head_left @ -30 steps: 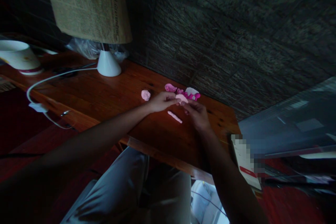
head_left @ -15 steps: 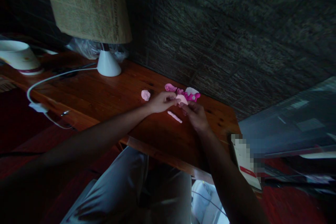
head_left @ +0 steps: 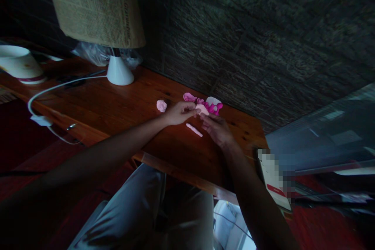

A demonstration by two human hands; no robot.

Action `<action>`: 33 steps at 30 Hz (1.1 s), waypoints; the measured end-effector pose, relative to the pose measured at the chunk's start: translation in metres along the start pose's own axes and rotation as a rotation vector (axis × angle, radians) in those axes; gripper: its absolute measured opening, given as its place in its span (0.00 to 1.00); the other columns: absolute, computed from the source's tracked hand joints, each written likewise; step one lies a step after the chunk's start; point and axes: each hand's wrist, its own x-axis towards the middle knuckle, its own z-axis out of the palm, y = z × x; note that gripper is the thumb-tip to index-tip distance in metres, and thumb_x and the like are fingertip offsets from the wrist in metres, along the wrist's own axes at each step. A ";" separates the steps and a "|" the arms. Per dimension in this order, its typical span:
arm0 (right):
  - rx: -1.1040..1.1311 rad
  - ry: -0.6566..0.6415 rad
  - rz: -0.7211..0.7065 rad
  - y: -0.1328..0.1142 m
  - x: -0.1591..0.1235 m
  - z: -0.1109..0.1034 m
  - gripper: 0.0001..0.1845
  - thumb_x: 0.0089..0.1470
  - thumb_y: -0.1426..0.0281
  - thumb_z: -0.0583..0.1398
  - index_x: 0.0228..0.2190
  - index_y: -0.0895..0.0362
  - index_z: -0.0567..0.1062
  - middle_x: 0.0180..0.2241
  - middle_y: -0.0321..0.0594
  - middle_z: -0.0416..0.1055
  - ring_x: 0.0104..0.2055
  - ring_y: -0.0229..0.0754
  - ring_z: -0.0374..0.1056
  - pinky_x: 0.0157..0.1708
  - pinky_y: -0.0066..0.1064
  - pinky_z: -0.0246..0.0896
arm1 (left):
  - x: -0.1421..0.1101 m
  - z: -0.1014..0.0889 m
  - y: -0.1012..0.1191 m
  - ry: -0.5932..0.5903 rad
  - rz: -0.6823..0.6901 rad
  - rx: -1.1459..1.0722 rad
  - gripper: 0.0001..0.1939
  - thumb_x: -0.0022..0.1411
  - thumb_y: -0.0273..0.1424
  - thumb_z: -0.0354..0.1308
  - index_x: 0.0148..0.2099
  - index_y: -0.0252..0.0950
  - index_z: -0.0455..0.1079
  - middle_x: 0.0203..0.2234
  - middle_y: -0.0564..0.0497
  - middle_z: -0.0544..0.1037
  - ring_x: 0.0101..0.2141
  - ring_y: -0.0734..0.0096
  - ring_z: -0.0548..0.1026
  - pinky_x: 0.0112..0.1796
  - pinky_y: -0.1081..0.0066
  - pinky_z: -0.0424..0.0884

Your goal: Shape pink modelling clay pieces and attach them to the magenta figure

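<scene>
Between both hands is a flattened piece of pale pink modelling clay [head_left: 202, 109]. My left hand [head_left: 181, 113] pinches its left side, fingers curled. On its right edge my right hand [head_left: 217, 128] closes thumb and fingertips. A thin pink clay roll [head_left: 194, 129] lies on the wooden table just below the hands. Left of my left hand rests a lumpy pink clay ball [head_left: 161, 105]. Behind the hands sit a pink clay piece [head_left: 189, 97], bright magenta clay [head_left: 216, 108] and a whitish piece [head_left: 211, 100], partly hidden by the held clay and fingers.
A lamp [head_left: 120, 71] with a newsprint shade stands at the back left, its white cable [head_left: 58, 86] running over the table's front edge. Farther left is a paper cup [head_left: 22, 64]. A dark brick wall [head_left: 249, 39] borders the back; a flat pale object [head_left: 274, 179] lies at the right edge.
My right fingers have shifted slightly along the edge of the held clay and are a little more spread. My left hand keeps its pinch. The whole view has drifted slightly.
</scene>
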 end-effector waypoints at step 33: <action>-0.193 0.064 -0.267 0.007 0.005 -0.006 0.20 0.48 0.50 0.71 0.27 0.54 0.80 0.22 0.32 0.70 0.24 0.34 0.60 0.28 0.31 0.55 | 0.003 0.002 -0.007 0.097 -0.015 -0.051 0.17 0.65 0.42 0.62 0.44 0.32 0.79 0.36 0.47 0.82 0.37 0.68 0.77 0.40 0.68 0.71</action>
